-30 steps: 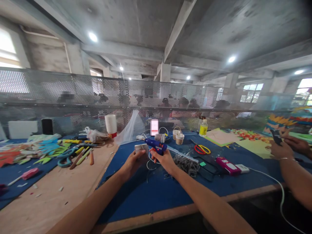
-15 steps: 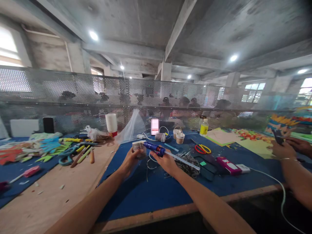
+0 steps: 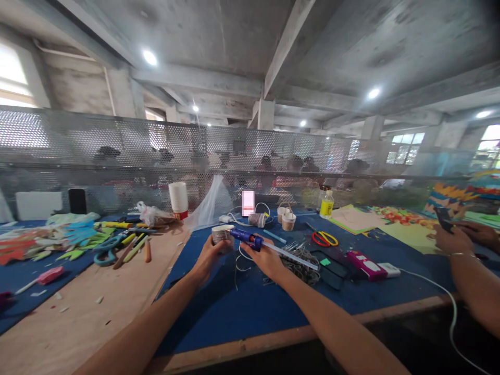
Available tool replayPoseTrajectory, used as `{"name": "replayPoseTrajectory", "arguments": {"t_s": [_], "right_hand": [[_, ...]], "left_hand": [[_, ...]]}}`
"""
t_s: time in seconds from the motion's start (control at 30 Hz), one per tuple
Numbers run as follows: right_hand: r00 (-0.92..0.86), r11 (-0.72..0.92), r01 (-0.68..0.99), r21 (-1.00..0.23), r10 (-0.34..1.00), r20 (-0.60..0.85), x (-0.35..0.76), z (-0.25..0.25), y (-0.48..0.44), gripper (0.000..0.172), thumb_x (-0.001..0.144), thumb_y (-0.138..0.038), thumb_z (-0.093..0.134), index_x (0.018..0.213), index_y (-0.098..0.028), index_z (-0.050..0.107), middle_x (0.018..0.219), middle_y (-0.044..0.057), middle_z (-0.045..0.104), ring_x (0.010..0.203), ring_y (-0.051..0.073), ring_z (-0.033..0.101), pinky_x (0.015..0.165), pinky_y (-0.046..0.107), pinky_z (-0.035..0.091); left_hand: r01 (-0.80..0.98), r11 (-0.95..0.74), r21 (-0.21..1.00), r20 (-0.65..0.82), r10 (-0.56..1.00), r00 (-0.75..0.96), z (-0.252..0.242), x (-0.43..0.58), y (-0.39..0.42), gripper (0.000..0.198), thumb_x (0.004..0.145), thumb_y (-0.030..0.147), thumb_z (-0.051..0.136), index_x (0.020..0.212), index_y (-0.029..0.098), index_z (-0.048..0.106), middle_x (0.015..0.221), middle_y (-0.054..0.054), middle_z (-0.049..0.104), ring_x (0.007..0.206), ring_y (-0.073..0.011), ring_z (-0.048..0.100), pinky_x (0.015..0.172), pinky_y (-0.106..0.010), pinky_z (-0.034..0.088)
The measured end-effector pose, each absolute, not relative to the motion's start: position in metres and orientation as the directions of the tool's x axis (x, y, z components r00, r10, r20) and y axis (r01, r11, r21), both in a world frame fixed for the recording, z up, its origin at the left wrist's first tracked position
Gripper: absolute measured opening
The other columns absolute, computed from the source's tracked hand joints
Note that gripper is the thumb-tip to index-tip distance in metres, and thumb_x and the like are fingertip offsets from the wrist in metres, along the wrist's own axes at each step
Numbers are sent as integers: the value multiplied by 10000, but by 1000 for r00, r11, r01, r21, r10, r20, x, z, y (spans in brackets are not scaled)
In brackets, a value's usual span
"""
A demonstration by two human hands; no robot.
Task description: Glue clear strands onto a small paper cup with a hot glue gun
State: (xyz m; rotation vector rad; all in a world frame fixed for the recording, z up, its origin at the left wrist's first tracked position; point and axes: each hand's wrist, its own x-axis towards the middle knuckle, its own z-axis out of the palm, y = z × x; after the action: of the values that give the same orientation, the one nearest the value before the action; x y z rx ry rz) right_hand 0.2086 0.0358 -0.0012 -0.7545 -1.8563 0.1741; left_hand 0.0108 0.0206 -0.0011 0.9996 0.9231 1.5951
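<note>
Fingers of my left hand (image 3: 209, 259) are wrapped round a small paper cup (image 3: 221, 235) whose side looks wound with cord. A blue hot glue gun (image 3: 245, 238) is gripped in my right hand (image 3: 266, 259), its nozzle pointing left at the cup's upper side. Whether the nozzle touches the cup, I cannot tell. From the back of the gun, a long clear glue stick (image 3: 292, 257) sticks out over my right wrist. Just beyond that wrist lies a tangled heap of grey cord (image 3: 307, 272).
Behind my hands are another cord-wound cup (image 3: 257, 220), two small baskets (image 3: 288, 221) and a propped phone (image 3: 248, 203). Red-yellow scissors (image 3: 325, 239) and a magenta box (image 3: 366, 265) lie right. Tools (image 3: 130, 247) and stacked cups (image 3: 178, 198) stand left. A co-worker's hands (image 3: 449, 239) hold a dark object.
The glue gun's nozzle has dipped slightly beside the cup, and the glue stick's far end has risen a little. Both hands keep their grips.
</note>
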Motion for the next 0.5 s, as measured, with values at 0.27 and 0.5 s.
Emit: {"name": "replayPoseTrajectory", "arguments": {"t_s": [0.27, 0.5], "right_hand": [[-244, 791, 461, -402, 549, 799, 209, -4, 38, 286, 981, -452, 649, 840, -211, 715, 790, 35, 728, 735, 201, 694, 735, 288, 552], [-235, 801, 484, -352, 507, 829, 209, -7, 40, 309, 992, -460, 636, 828, -212, 722, 774, 36, 723, 710, 204, 684, 709, 304, 557]], "left_hand": [[-318, -221, 922, 174, 970, -170, 1, 12, 19, 567, 618, 276, 874, 1139, 158, 683, 978, -63, 738, 866, -214, 680, 844, -360, 533], [-297, -233, 926, 188, 967, -175, 3, 13, 17, 543, 600, 286, 870, 1092, 149, 685, 889, -34, 713, 801, -193, 658, 790, -329, 515]]}}
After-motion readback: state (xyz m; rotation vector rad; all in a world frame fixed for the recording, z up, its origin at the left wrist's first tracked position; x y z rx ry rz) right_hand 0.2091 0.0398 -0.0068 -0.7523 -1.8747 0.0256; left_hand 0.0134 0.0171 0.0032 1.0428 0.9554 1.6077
